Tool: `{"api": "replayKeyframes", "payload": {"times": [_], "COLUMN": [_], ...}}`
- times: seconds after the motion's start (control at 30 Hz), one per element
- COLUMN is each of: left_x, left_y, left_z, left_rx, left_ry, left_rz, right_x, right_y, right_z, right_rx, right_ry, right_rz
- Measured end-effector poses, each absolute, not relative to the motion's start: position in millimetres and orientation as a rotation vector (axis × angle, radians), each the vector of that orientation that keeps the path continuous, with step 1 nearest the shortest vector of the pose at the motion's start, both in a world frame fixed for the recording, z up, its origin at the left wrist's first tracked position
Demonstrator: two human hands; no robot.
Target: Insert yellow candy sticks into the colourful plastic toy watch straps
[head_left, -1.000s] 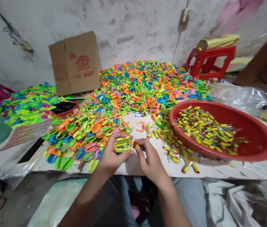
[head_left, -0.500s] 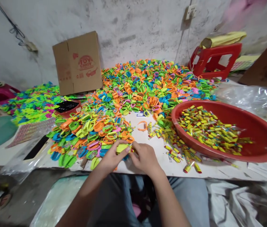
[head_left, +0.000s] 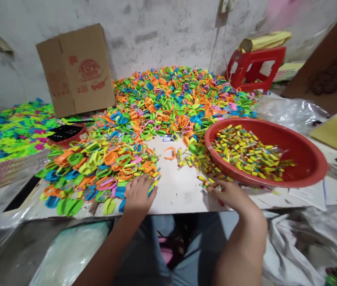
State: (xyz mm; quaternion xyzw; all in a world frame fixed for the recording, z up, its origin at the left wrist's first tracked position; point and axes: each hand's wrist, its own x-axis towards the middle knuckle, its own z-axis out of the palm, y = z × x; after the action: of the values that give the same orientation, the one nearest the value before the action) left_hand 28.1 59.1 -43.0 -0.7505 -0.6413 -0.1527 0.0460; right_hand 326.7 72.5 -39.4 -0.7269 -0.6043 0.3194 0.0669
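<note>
My left hand (head_left: pixel 140 194) rests on the near right edge of a pile of colourful plastic toy watches (head_left: pixel 105 167), its thumb apart from the fingers. Just past its thumb are yellow and blue wrapped pieces (head_left: pixel 154 185), and whether it touches them I cannot tell. My right hand (head_left: pixel 231 193) is low over the table, thumb and fingertips closing on small yellow wrapped candy tubes (head_left: pixel 206 182) left of the red basin. An orange toy watch (head_left: pixel 170 153) lies alone on the white table between the two hands.
A red basin (head_left: pixel 308 159) at the right holds many yellow candy tubes. Behind, a large heap of toy watches (head_left: pixel 168 95) reaches the wall, beside a cardboard box (head_left: pixel 79 75) and a red stool (head_left: pixel 254 69). At the left lies a heap of bright plastic pieces (head_left: pixel 13 131).
My hands have parted. The yellow-green toy watch they held together is no longer between them. My left hand moved left onto the pile; my right hand moved right to the candy tubes.
</note>
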Motion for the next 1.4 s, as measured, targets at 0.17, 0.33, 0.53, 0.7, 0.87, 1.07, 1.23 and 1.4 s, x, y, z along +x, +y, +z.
{"api": "replayKeyframes", "payload": {"times": [0.17, 0.33, 0.53, 0.7, 0.87, 1.07, 1.23, 1.4], "left_x": [27, 38, 75, 104, 123, 154, 181, 190], "left_y": [59, 58, 89, 150, 194, 219, 236, 248], "left_z": [-48, -45, -33, -31, -34, -42, -48, -43], "left_rx": [-2.367, -2.386, -2.579, -2.562, -2.516, -2.663, -2.86, -2.89], "left_ry": [-1.846, -1.847, -1.788, -1.872, -1.885, -1.816, -1.671, -1.73], "left_rz": [-0.342, -0.327, -0.296, -0.247, -0.311, -0.293, -0.228, -0.302], "right_x": [331, 318, 319, 333, 340, 327, 307, 296], "right_y": [72, 76, 78, 76, 73, 74, 84, 94], "right_z": [-46, -43, -53, -60, -58, -35, -34, -45], "right_rx": [-2.189, -2.042, -1.725, -1.837, -1.699, -1.324, -1.065, -0.997], "right_ry": [-1.716, -1.879, -1.85, -1.756, -1.691, -1.41, -1.211, -1.243], "right_rz": [1.142, 1.034, 1.077, 1.023, 0.99, 0.92, 1.028, 1.074]}}
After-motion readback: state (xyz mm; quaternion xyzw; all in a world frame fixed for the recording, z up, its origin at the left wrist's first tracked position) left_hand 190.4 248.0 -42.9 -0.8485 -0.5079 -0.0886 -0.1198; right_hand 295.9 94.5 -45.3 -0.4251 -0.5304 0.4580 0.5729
